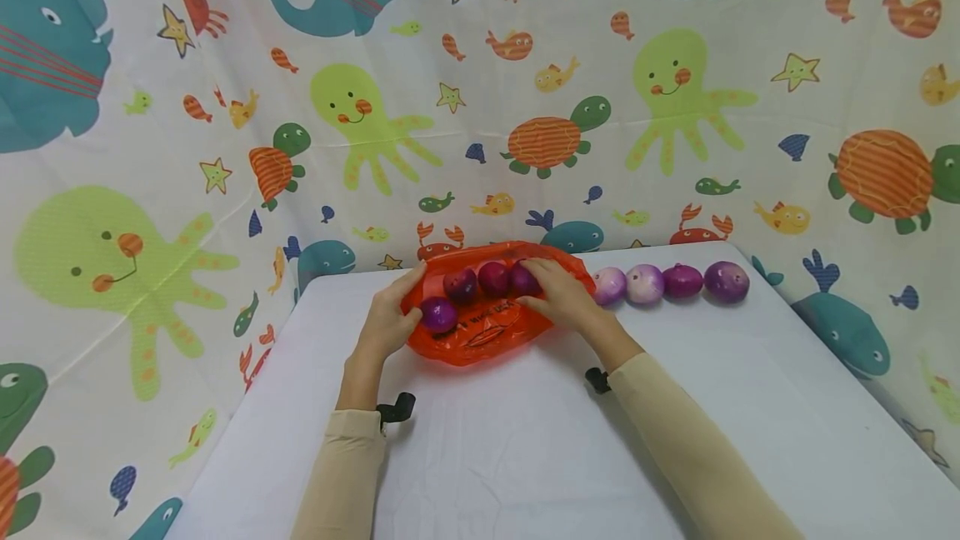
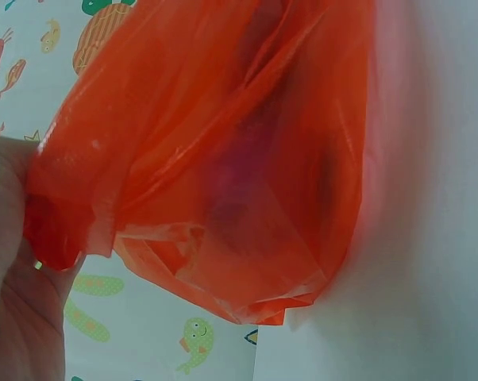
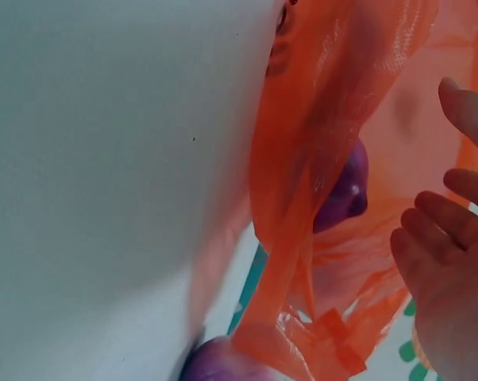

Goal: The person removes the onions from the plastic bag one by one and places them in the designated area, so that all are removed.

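An orange-red plastic bag [image 1: 461, 350] lies open on the white table, with several red onions [image 1: 493, 279] inside it. My left hand [image 1: 386, 319] grips the bag's left edge; the left wrist view shows the crumpled rim between thumb and fingers of that hand [image 2: 28, 317]. My right hand [image 1: 561, 297] reaches over the bag's right side, close to the rightmost onion [image 1: 524, 277] in it. In the right wrist view this hand [image 3: 445, 270] has loosely extended fingers and nothing in its grasp. One onion [image 3: 348, 190] shows past the bag's fold there.
To the right of the bag, several more onions [image 1: 682, 282] stand in a row near the table's back edge. The white table [image 1: 480, 457] meets a curtain [image 1: 465, 65] printed with sea animals behind and at the sides.
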Demonstrator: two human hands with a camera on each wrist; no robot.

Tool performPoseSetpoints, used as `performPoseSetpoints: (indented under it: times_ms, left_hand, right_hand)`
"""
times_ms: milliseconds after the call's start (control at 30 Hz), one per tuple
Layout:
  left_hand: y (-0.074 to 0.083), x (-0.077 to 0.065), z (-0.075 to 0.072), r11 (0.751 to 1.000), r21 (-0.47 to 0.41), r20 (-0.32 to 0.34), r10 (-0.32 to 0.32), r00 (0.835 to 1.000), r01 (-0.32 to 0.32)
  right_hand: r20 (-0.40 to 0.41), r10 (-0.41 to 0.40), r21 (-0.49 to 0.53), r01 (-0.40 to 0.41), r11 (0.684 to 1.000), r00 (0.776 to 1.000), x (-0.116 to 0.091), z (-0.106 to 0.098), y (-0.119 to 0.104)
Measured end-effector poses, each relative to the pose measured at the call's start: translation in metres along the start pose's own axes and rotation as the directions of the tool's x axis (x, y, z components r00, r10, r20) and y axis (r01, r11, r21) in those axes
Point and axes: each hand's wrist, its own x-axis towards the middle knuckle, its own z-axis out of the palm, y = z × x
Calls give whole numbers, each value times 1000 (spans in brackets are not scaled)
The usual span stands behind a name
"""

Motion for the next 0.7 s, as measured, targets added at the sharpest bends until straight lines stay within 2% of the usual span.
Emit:
performPoseSetpoints:
  times_ms: [500,700]
  left_hand:
    - [2,0,-1,1000,-6,2,2,1000,-2]
    - [-1,0,-1,1000,10,-10,27,1000,-27]
  right_hand:
    - [98,0,-80,8,997,995,10,12,-5]
    - [98,2,-150,12,989,995,12,16,-6]
